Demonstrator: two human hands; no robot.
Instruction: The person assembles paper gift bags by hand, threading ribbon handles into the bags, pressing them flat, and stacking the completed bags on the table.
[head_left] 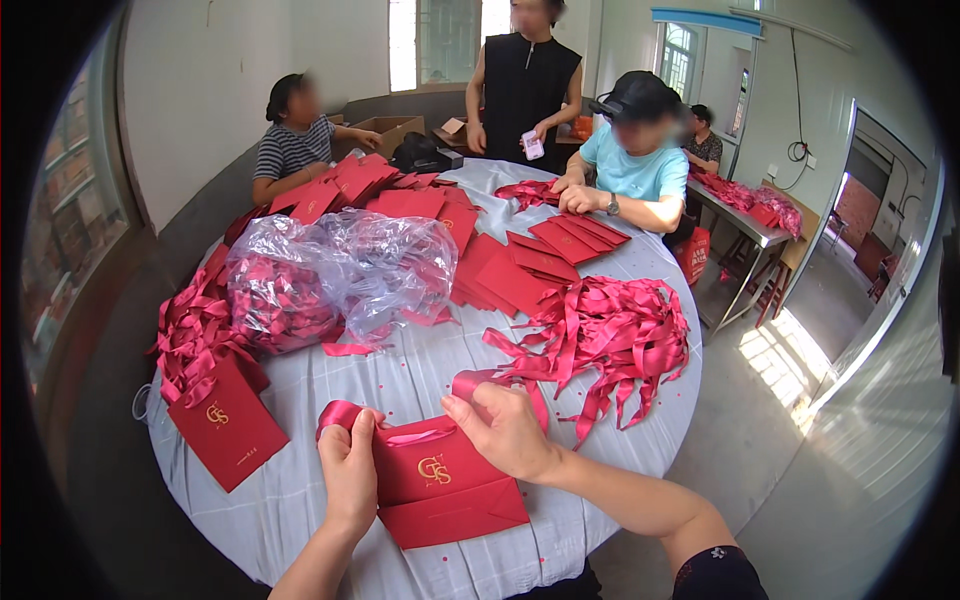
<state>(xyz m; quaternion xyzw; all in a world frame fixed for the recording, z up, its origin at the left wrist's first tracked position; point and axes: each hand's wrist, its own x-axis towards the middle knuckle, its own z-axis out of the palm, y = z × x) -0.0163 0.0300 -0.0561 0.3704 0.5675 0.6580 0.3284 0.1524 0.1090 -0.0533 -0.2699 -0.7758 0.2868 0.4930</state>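
Observation:
In front of me a red paper gift bag with a gold emblem lies folded flat on the round table. A pink satin ribbon runs along its top opening. My left hand is closed on one end of the ribbon at the bag's upper left corner. At the upper right, my right hand pinches the ribbon's other end, thumb on top. Just beyond that hand sits a loose heap of pink ribbons. Another red bag lies to the left of my left hand.
A clear plastic bag of ribbons lies left of centre on the cloth-covered table. Stacks of red bags spread behind it. A person in light blue handles bags across from me; others sit or stand around.

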